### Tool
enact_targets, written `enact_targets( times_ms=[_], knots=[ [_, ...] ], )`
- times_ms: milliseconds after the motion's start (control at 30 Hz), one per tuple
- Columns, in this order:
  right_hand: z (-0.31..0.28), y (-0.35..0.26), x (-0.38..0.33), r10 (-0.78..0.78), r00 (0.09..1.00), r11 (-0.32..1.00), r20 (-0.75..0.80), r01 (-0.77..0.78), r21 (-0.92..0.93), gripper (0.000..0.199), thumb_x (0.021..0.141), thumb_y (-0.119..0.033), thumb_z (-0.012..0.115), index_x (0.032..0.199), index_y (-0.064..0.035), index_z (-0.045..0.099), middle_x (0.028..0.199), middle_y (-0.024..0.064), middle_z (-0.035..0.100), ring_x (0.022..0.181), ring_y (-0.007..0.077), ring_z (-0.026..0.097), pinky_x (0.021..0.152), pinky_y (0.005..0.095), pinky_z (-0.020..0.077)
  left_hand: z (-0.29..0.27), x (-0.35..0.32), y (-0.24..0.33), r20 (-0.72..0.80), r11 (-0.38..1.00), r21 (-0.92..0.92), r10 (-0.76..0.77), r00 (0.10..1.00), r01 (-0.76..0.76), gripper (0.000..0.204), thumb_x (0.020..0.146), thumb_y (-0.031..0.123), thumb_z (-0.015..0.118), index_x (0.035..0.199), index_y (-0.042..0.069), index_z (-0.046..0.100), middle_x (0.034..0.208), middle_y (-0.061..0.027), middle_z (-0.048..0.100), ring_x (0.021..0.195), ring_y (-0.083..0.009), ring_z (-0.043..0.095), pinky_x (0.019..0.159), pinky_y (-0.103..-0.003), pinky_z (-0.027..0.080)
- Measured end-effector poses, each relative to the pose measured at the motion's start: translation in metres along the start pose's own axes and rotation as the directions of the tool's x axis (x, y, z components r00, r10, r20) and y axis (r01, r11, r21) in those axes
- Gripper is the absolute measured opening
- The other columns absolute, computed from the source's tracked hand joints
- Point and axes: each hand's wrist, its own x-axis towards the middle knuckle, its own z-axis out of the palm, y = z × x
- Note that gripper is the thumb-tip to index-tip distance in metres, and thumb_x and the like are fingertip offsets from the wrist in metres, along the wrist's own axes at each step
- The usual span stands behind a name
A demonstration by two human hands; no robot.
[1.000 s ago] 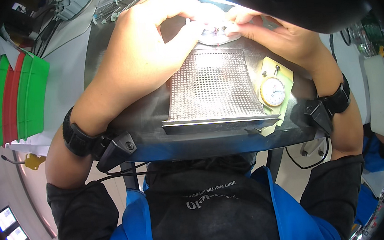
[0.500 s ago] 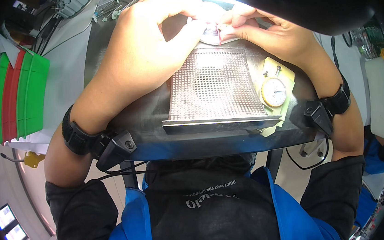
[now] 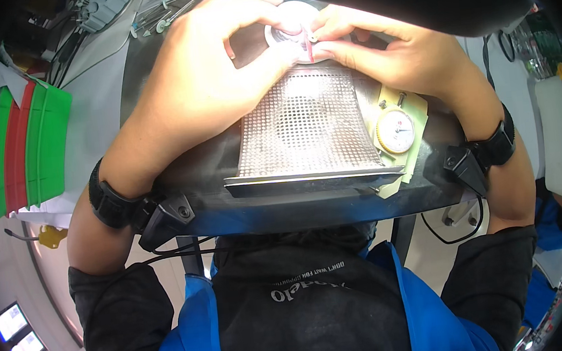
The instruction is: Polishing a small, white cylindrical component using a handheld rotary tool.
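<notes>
Just beyond the perforated silver metal tray [image 3: 305, 147], the left hand [image 3: 213, 67] held a round whitish disc [image 3: 276, 37], grip loosely closed; the right hand [image 3: 404, 52] pinched a slim reddish strip [image 3: 310, 51].

On your bench [image 3: 209, 167]: perforated plate [image 3: 303, 126]; at its right, 1 dial gauge [image 3: 396, 130] on a pad [image 3: 417, 109]; behind the plate, 1 round dish [image 3: 276, 38] between your left hand [image 3: 209, 60] and right hand [image 3: 411, 54]. Far left: stacked bins [image 3: 28, 146].

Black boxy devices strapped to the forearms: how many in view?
2: one device on the left forearm, another device on the right forearm.
</notes>
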Motion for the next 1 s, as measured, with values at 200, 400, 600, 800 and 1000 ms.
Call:
enact_targets(
  times_ms=[200,400,600,800,1000],
  knots=[
    [-0.017,-0.019,0.005,0.020,0.999,1.000,0.039,-0.020,-0.005,0.038,0.074,-0.016,0.079,0.108,-0.0028,0.067,0.096,0.0112,0.069,0.090,0.0195,0.065,0.081,0.0271,0.0512,0.002,0.004,-0.003,0.065,0.998,-0.035,0.053,0.996,-0.051,0.027,0.079,0.019,0.072,0.098,0.001,0.067,0.093,-0.0162,0.068,0.085,-0.0304,0.065,0.080,-0.036,0.050],
    [-0.024,-0.019,-0.003,-0.057,0.998,0.925,-0.016,0.047,-0.378,0.048,0.065,-0.023,0.084,0.105,-0.0018,0.069,0.097,0.0109,0.070,0.089,0.0257,0.067,0.079,0.0307,0.0528,-0.003,-0.009,0.016,0.279,0.916,-0.309,-0.168,0.945,0.255,0.038,0.092,0.014,0.062,0.124,-0.004,0.053,0.111,-0.0134,0.064,0.103,-0.0193,0.061,0.092,-0.029,0.047],
    [-0.022,-0.023,-0.005,-0.129,0.989,0.934,-0.076,0.095,-0.344,0.036,0.064,-0.032,0.080,0.082,-0.0041,0.067,0.077,0.0098,0.063,0.067,0.0251,0.061,0.062,0.0325,0.0510,0.002,-0.012,0.025,0.300,0.863,-0.484,0.008,0.954,0.145,0.037,0.092,0.004,0.058,0.126,-0.003,0.046,0.121,-0.0131,0.057,0.114,-0.0208,0.055,0.100,-0.032,0.042],
    [-0.024,-0.025,-0.007,-0.149,0.988,0.926,0.032,0.151,-0.345,0.046,0.060,-0.020,0.086,0.099,-0.0012,0.070,0.084,0.0104,0.069,0.068,0.0200,0.066,0.061,0.0278,0.0536,0.001,-0.011,0.025,0.337,0.898,-0.403,-0.032,0.941,0.175,0.035,0.091,0.002,0.058,0.124,-0.001,0.046,0.117,-0.0119,0.057,0.113,-0.0203,0.055,0.099,-0.033,0.042],
    [-0.023,-0.026,-0.007,-0.140,0.989,0.930,0.040,0.146,-0.336,0.045,0.062,-0.020,0.085,0.099,-0.0002,0.070,0.080,0.0108,0.068,0.063,0.0194,0.065,0.056,0.0272,0.0520,0.005,-0.011,0.027,0.307,0.885,-0.440,-0.009,0.952,0.151,0.033,0.091,0.002,0.058,0.122,0.000,0.048,0.114,-0.0110,0.056,0.111,-0.0197,0.056,0.098,-0.033,0.043]
  ],
)
